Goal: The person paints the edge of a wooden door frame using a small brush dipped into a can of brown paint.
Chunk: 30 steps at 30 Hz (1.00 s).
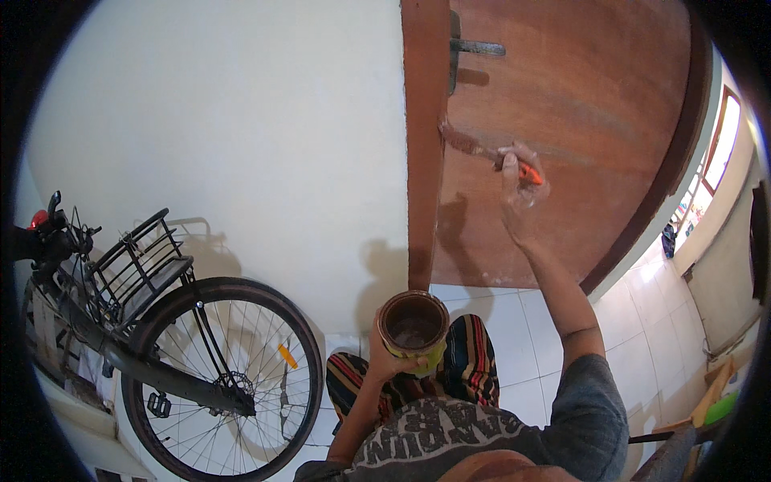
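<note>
My right hand (524, 181) is closed round the orange handle of a paintbrush (474, 146), stretched out ahead of me. The brush's brown-coated bristles point left and meet the brown wooden door (562, 104) close to its left edge, beside the door frame (426, 161). Low in front of my body, my left hand (385, 353) grips an open paint can (414, 328) from its left side and underneath. The can has a brown-stained rim and a yellowish-green outside; brownish paint shows within.
A dark door handle (478, 48) juts out above the brush. At left, a bicycle (221, 377) with a black front basket (144, 269) stands against the white wall (241, 120). White floor tiles (522, 329) lie below the door. A green item (721, 408) is at far right.
</note>
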Each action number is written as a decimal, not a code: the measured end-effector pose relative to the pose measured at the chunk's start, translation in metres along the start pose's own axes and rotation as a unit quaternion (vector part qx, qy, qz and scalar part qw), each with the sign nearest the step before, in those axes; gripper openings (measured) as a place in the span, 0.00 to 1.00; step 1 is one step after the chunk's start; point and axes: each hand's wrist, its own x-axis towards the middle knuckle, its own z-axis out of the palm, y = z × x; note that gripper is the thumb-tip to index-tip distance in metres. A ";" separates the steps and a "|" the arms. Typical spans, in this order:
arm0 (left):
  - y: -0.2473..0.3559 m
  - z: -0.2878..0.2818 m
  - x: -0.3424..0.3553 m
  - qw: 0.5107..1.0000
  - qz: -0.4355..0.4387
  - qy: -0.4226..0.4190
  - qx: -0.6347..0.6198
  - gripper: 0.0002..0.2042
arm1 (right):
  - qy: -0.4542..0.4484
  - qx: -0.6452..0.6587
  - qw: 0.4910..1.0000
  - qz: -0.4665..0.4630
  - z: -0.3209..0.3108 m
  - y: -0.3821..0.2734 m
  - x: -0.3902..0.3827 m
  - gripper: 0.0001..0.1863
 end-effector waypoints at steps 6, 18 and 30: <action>-0.008 -0.005 -0.010 1.000 -0.008 0.029 -0.007 0.50 | -0.103 -0.076 0.992 0.007 -0.018 0.004 -0.055 0.06; 0.010 0.002 -0.023 0.998 -0.015 0.063 0.016 0.51 | 0.007 0.082 0.993 0.090 0.006 0.028 -0.027 0.08; -0.016 0.009 -0.003 0.993 -0.055 0.101 -0.010 0.52 | -0.007 -0.105 0.982 -0.157 0.007 0.034 -0.071 0.10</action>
